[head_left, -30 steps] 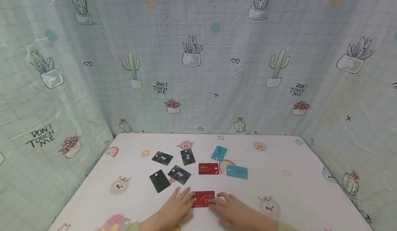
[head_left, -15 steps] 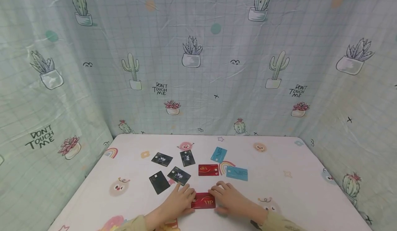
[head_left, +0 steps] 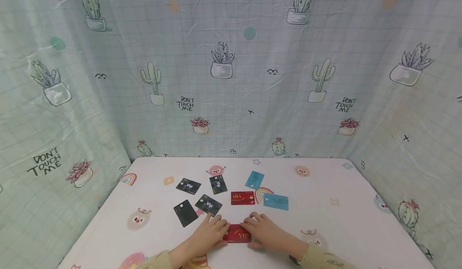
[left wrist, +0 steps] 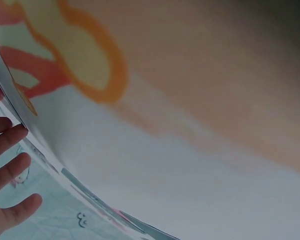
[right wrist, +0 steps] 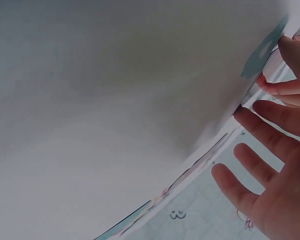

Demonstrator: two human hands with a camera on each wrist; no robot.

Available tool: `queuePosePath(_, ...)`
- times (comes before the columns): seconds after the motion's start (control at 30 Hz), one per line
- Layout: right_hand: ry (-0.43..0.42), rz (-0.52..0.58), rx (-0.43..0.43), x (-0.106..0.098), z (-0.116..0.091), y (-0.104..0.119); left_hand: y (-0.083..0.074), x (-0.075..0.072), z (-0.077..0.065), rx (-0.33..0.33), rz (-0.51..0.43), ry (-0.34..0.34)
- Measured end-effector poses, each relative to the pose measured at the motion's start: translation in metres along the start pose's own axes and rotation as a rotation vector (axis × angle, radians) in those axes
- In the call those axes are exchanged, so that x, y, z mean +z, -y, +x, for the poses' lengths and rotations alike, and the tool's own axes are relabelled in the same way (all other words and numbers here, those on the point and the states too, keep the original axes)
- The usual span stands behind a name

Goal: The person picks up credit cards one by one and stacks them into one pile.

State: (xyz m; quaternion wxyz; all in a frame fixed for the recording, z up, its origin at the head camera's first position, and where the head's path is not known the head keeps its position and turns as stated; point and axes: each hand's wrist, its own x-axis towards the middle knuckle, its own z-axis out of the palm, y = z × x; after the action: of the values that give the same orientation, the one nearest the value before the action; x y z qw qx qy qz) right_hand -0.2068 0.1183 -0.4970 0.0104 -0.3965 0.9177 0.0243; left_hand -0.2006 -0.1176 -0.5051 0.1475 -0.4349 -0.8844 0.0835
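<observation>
A red VIP card [head_left: 237, 237] lies flat near the front middle of the table, between my two hands. At its left end my left hand [head_left: 207, 233] holds it, fingers at the far corner and thumb at the near edge. My right hand [head_left: 268, 233] grips the right end the same way. In the right wrist view, the right hand [right wrist: 280, 165] has thumb and index finger on opposite edges of the card, other fingers spread. Only the fingers of the left hand [left wrist: 10, 170] show in the left wrist view; its thumb is hidden.
Beyond my hands lie another red VIP card [head_left: 243, 198], two blue cards [head_left: 255, 180] and several black cards [head_left: 208, 205], spread apart. The white table [head_left: 343, 229] has printed cartoon figures. A cactus-print curtain [head_left: 231, 88] hangs behind and at the sides.
Both hands have shifted from the card's top onto its two ends. The card has moved very slightly, while the other cards stay in place.
</observation>
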Motion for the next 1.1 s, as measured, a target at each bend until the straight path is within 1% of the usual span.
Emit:
queuePosePath(0.2, -0.015, -0.019, -0.011, -0.0019, 0.0010, 0.0012, 0.0003, 0.0007, 0.0005, 0.009, 0.012, -0.013)
queuePosePath(0.33, -0.012, -0.024, -0.014, -0.0036, 0.0018, 0.0023, 0.0008, -0.0014, 0.0016, 0.029, 0.028, -0.025)
queuePosePath(0.43, 0.000, -0.011, -0.009, -0.0041, 0.0025, 0.0030, 0.0019, -0.0015, 0.0028, 0.048, 0.013, -0.032)
queuePosePath(0.5, 0.007, 0.005, -0.007, -0.0044, 0.0031, 0.0033, 0.0030, -0.0008, 0.0037, 0.058, -0.009, -0.025)
queuePosePath(0.57, 0.013, 0.022, -0.006, -0.0052, 0.0034, 0.0034, 0.0039, 0.0001, 0.0046, 0.064, -0.011, -0.014)
queuePosePath(0.7, 0.014, 0.043, -0.009, -0.0049, 0.0039, 0.0029, 0.0048, 0.0025, 0.0066, 0.068, 0.012, -0.004)
queuePosePath(0.8, 0.002, 0.042, -0.017, -0.0039, 0.0039, 0.0025, 0.0049, 0.0035, 0.0080, 0.069, 0.039, -0.021)
queuePosePath(0.97, -0.033, 0.030, -0.038, -0.0044, 0.0029, 0.0022, 0.0044, 0.0050, 0.0095, 0.075, 0.097, -0.071)
queuePosePath(1.1, -0.036, 0.037, -0.042, -0.0051, 0.0015, 0.0014, 0.0035, 0.0046, 0.0100, 0.078, 0.120, -0.097)
